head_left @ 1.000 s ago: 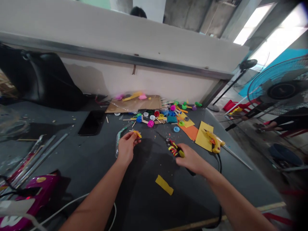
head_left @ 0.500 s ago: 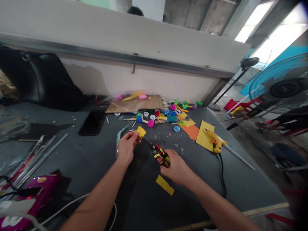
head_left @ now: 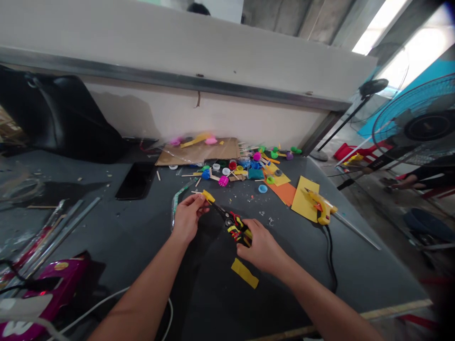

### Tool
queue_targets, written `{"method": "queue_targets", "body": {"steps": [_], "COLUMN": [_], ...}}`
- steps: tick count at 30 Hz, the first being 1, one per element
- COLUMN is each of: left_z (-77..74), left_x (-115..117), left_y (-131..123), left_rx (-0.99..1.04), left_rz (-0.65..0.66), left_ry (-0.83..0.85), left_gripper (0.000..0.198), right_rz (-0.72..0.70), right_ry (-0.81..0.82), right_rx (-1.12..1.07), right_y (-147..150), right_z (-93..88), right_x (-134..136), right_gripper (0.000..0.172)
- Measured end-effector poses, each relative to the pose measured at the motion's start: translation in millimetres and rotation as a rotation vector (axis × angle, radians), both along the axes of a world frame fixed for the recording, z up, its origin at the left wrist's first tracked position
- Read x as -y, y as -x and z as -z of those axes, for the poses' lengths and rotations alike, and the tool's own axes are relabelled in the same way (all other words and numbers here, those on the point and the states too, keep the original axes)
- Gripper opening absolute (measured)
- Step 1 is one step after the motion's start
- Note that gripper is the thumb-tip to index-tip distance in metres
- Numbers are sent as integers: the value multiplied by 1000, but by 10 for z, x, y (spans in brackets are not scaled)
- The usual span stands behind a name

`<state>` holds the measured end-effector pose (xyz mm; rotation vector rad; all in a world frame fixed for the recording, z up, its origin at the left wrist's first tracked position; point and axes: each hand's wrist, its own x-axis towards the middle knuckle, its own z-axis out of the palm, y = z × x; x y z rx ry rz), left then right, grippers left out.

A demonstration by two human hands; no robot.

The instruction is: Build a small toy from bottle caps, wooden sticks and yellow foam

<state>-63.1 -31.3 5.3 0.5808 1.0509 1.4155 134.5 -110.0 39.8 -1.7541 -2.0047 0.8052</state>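
Note:
My left hand (head_left: pixel 189 215) pinches a small piece of yellow paper (head_left: pixel 208 196) over the dark table. Wrapped round the red, yellow and black handles of a pair of pliers-like cutters (head_left: pixel 232 222) is my right hand (head_left: pixel 261 244). The dark jaws of the cutters reach up to the yellow piece; whether they grip or cut it is too small to tell. A loose yellow strip (head_left: pixel 245 273) lies on the table just below my right hand.
Colourful caps and sticks (head_left: pixel 227 173) crowd the back by a cardboard sheet (head_left: pixel 220 150). Right of them are yellow paper (head_left: pixel 302 199) and a corded glue gun (head_left: pixel 322 208). A phone (head_left: pixel 135 181), a black bag (head_left: pixel 60 113) and a magenta power strip (head_left: pixel 53 293) are on the left.
The yellow piece has turned in my left fingers and now shows a narrower side. Both hands keep nearly the same place, and the camera view has shifted slightly.

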Motion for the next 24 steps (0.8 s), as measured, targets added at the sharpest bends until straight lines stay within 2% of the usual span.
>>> {"method": "queue_targets", "body": {"steps": [24], "left_z": [-10], "left_x": [7], "left_y": [-22], "left_rx": [25], "left_rz": [13], "left_ry": [13], "left_gripper": [28], "right_rz": [-32], "right_ry": [-93], "right_rx": [14], "right_y": [-17], "right_z": [83], "right_x": [-36], "right_gripper": [42]}}
